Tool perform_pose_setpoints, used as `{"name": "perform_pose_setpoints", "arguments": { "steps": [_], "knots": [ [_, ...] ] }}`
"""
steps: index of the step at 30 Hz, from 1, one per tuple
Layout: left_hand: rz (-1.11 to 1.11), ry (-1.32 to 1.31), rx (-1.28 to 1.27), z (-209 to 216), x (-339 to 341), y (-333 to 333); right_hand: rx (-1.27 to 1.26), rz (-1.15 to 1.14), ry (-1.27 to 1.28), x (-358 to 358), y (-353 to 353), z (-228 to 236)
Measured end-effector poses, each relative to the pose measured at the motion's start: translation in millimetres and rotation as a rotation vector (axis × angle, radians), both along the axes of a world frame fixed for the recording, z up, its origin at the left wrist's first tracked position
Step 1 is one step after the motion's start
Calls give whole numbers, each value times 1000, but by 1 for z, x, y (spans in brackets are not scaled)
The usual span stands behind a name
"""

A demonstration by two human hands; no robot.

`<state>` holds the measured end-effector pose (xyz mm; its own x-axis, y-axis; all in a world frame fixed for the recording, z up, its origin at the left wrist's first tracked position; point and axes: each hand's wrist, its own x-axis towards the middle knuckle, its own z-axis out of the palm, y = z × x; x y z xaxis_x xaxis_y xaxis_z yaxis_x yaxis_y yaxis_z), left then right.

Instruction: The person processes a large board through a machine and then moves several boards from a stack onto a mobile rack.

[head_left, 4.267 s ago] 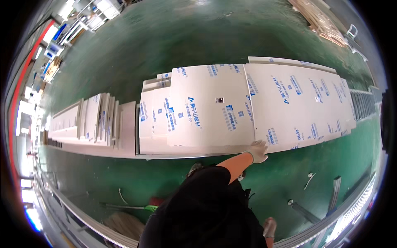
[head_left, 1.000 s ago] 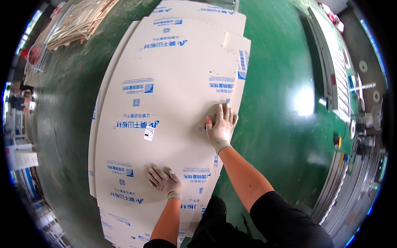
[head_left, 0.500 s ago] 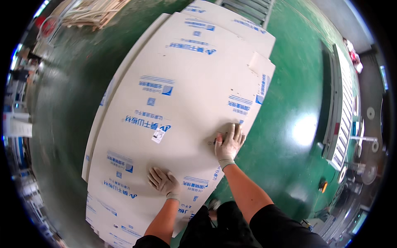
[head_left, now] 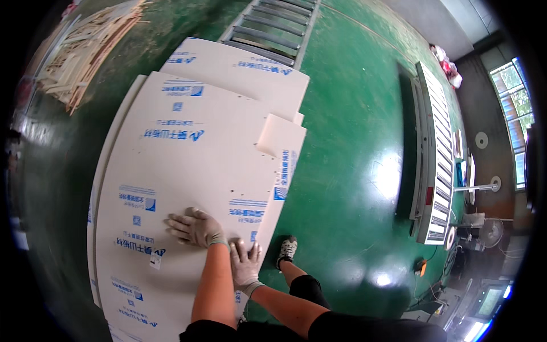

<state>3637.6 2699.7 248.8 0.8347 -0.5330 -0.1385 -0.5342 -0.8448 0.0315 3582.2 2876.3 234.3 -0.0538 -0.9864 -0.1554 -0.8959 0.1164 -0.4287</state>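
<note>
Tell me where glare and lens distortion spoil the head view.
Head view: bright glare patches sit on the glossy green floor, right of the white panel; fisheye bends the panel's straight edges and leaves black corners; the window at far right is blown out; the gloved left hand and right hand look sharp.

The big board (head_left: 194, 171) looks smooth and matt, cream, like wood under a thin plastic film with blue print. Both hands wear knitted cloth gloves, the left hand (head_left: 196, 228) and right hand (head_left: 245, 265), rough and grey-white. The green floor (head_left: 353, 142) is painted and shiny. The sticks (head_left: 85, 51) look like bare, pale wood.
</note>
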Motion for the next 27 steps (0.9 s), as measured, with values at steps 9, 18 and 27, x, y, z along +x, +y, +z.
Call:
{"name": "perform_pose_setpoints", "arguments": {
  "steps": [9,18,27],
  "knots": [
    [41,-116,87,-22,1,-17,124,766,-279,-144,-39,21],
    [38,-96,233,-19,-10,-35,475,-174,-191,-424,-176,16],
    [-122,422,-319,-105,31,13,862,410,290,-788,-45,-15]
  ]
}}
